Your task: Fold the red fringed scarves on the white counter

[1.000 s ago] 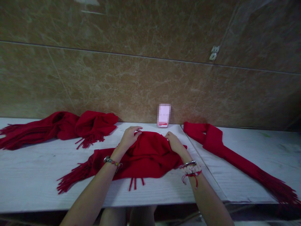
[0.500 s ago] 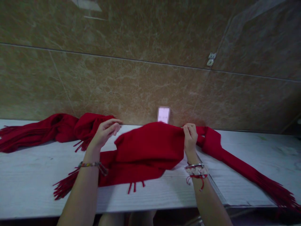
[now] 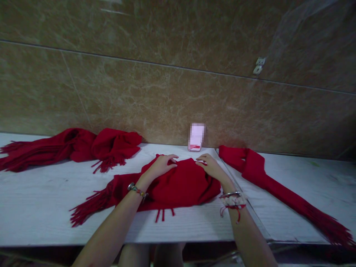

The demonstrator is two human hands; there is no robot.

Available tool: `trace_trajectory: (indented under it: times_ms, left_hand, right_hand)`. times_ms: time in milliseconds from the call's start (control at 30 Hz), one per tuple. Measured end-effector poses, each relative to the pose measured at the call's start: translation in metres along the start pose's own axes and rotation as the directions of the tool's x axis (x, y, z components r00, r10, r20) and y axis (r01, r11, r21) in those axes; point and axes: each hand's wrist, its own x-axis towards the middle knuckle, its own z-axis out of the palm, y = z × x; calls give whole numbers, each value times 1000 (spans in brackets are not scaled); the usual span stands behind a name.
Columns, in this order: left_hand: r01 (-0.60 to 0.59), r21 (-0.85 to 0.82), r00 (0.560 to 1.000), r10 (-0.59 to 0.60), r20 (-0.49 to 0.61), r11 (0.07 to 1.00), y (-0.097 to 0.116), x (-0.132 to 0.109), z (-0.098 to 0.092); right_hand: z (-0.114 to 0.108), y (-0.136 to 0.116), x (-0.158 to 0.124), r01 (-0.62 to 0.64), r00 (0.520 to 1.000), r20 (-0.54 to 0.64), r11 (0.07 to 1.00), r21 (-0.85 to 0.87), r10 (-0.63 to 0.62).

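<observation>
A red fringed scarf (image 3: 180,185) lies folded in a rumpled bundle in front of me, with fringe sticking out at its left end and along its near edge. My left hand (image 3: 164,165) rests on the bundle's upper left part, fingers stretched forward and thumb apart. On its upper right part lies my right hand (image 3: 211,167), fingers loosely bent and apart, touching the cloth without a visible grip. The two hands face each other across the far edge of the fold.
A phone (image 3: 196,137) leans against the marbled tile wall (image 3: 155,100). Another red scarf (image 3: 80,146) lies crumpled at the left, and a third red scarf (image 3: 280,185) stretches to the right. A seam crosses the white wood-grain table (image 3: 194,231) near my right arm.
My right hand has let go of the scarf's edge and moved left. My left hand has come right, down onto the cloth. The raised fold now lies flatter and nearer, uncovering the phone's lower part.
</observation>
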Motion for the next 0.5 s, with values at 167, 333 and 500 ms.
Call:
trace_trajectory:
  times_ms: [167,333,500]
  left_hand:
    - [2,41,989,4,-149,999,2,2,2]
    - [-19,12,776,22,-631,1000,0,0,-22]
    - [-182,-174,707,6,-707,968,0,-17,-61]
  right_hand:
    - [-2,6,1,-60,998,33,997,-57,61]
    - [-13,-4,4,-163,843,-518,987,16,148]
    - [-27,-18,1,4,712,-701,998,66,44]
